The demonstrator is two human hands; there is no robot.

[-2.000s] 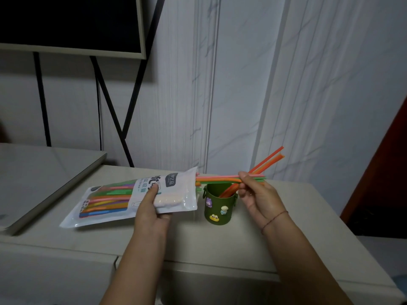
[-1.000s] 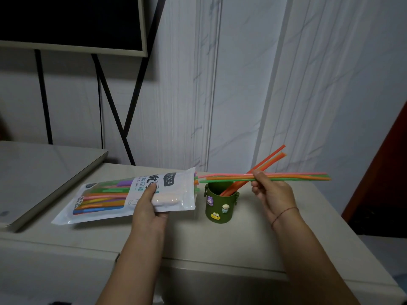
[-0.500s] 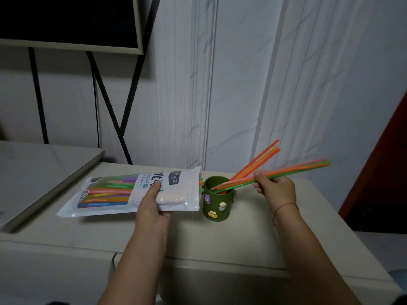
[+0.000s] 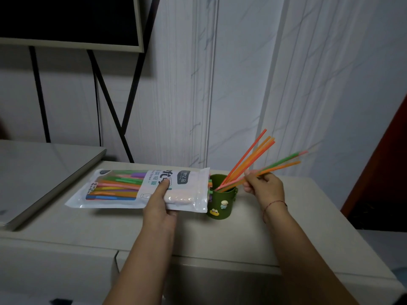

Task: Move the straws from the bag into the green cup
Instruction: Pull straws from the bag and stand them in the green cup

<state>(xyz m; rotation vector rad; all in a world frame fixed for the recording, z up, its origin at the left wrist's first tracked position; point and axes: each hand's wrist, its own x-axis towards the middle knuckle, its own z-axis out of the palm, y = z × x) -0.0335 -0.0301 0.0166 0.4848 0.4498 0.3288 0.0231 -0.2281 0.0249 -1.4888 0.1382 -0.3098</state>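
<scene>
Green cup (image 4: 222,201): three straws (image 4: 253,158); right grip (image 4: 264,188) pinches three.

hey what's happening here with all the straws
A person's left hand holds the clear plastic bag of coloured straws beside the small green cup. The right hand pinches a few green, orange and pink straws, lower ends at the cup's mouth, where several orange straws already lean.

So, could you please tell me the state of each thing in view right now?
Bag: open-mouthed, straws inside, gripped by the left hand.
Green cup: upright, orange straws leaning in it.
Held straws: tilted, lower ends in the cup, pinched by the right hand.
</scene>
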